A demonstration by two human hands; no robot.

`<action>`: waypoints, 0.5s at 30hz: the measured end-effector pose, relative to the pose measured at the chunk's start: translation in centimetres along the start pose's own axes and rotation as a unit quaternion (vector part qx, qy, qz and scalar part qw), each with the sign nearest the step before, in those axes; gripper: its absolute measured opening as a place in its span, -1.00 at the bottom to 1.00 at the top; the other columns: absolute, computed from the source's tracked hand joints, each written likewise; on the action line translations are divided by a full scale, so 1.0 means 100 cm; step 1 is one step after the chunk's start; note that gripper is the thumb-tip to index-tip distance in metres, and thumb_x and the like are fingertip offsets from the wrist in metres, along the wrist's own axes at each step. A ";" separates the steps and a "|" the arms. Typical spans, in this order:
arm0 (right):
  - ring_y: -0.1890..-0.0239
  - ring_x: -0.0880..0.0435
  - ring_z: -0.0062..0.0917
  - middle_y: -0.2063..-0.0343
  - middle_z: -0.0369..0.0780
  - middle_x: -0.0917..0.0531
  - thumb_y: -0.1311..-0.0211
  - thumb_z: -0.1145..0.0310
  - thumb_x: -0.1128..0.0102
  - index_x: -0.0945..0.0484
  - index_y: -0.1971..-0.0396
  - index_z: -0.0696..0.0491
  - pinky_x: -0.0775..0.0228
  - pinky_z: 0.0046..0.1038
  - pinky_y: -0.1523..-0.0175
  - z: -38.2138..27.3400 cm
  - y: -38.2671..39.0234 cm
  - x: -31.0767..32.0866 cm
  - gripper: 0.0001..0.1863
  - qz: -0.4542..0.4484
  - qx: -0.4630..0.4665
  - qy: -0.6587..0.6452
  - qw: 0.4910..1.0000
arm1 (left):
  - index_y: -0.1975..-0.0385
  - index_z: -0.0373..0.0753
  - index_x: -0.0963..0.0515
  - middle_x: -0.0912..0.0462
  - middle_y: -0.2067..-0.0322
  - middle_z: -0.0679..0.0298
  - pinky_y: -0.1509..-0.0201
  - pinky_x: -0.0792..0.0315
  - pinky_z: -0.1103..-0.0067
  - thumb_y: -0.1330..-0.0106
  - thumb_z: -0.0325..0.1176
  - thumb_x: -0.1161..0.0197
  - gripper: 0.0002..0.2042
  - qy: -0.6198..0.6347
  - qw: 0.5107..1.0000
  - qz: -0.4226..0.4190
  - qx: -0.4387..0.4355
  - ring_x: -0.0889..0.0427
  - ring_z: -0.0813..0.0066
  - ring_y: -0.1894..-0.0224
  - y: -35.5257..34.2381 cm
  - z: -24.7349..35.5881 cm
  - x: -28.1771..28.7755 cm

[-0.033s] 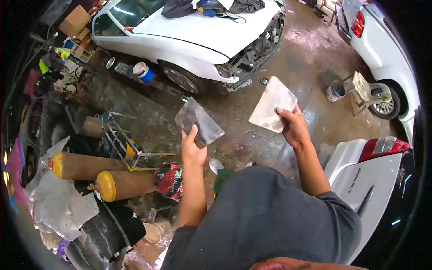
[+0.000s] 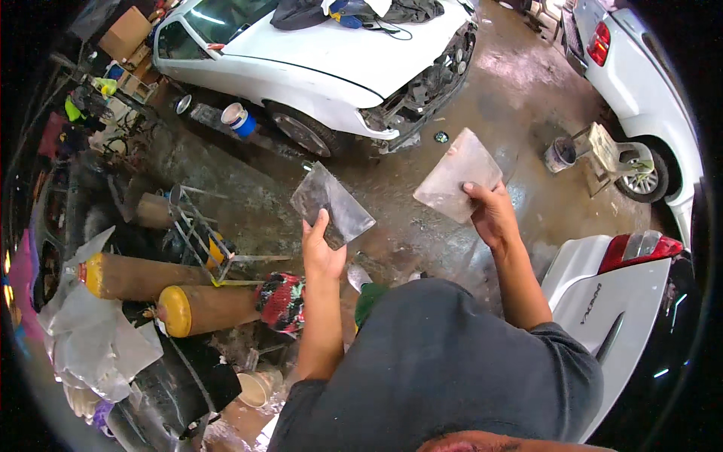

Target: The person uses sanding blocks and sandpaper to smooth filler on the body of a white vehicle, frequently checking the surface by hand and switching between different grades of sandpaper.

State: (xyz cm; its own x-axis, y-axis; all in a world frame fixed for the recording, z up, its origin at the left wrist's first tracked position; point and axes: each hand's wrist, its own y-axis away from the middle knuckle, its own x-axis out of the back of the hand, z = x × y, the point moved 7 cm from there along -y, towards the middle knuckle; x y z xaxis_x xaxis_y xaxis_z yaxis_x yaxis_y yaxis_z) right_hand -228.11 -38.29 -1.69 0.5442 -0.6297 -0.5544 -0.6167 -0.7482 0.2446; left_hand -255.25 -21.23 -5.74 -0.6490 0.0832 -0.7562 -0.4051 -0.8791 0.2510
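My left hand grips a dark grey, smudged rectangular plate, thumb across its face, in the middle of the view. To its right, my right hand holds a paler, grey-beige rectangular plate by its right side, thumb on the face. The two plates are apart, both held above the wet, stained floor. Their material is unclear. My dark T-shirt and both forearms fill the lower middle, and parts of my shoes show below the plates.
Ahead are a white car with an opened front end and a blue-white bucket. Right: another white vehicle, a plastic chair, a pail, a pale car rear. Left: gas cylinders, a metal frame, plastic sheeting, clutter.
The plate in my right hand has shifted and tilted slightly and looks greyer. The plate in my left hand has barely moved. Both are still held.
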 end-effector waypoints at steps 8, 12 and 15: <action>-0.16 -0.53 -0.27 -0.12 -0.12 -0.53 -0.13 0.63 -0.26 -0.40 -0.21 0.05 -0.39 -0.23 -0.22 -0.007 0.050 -0.059 -0.41 -0.221 0.334 0.278 0.873 | -0.33 -0.18 -0.25 -0.49 -0.16 0.19 -0.17 -0.53 0.20 -0.51 -0.24 -0.12 -0.54 -0.113 0.993 0.027 -0.015 -0.56 0.21 -0.16 0.018 -0.020 -0.042; -0.21 -0.49 0.00 -0.16 0.01 -0.45 -0.05 0.52 -0.39 -0.49 -0.19 -0.11 -0.40 -0.14 -0.25 0.007 0.090 -0.093 -0.37 -0.334 0.460 0.441 0.694 | -0.33 -0.29 -0.20 -0.49 -0.13 0.08 -0.12 -0.57 0.26 -0.50 -0.24 -0.14 -0.50 -0.113 0.993 0.026 -0.038 -0.60 0.18 -0.10 0.025 -0.031 -0.053; -0.21 -0.49 -0.02 -0.13 -0.02 -0.48 -0.10 0.46 -0.35 -0.56 -0.17 -0.21 -0.43 -0.13 -0.22 0.013 0.091 -0.089 -0.44 -0.317 0.457 0.469 0.686 | -0.32 -0.34 -0.20 -0.49 -0.12 0.04 -0.11 -0.56 0.29 -0.50 -0.26 -0.14 -0.50 -0.131 0.987 0.068 -0.071 -0.60 0.22 -0.08 0.030 -0.031 -0.050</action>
State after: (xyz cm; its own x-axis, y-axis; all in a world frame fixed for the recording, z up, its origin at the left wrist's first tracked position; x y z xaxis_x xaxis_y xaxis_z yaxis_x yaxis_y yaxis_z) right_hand -239.33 -39.22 4.42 0.7301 -0.4161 0.5420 0.0478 -0.7601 -0.6480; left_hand -251.22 -25.79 -3.07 -0.8425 0.0611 -0.5352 -0.2201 -0.9459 0.2386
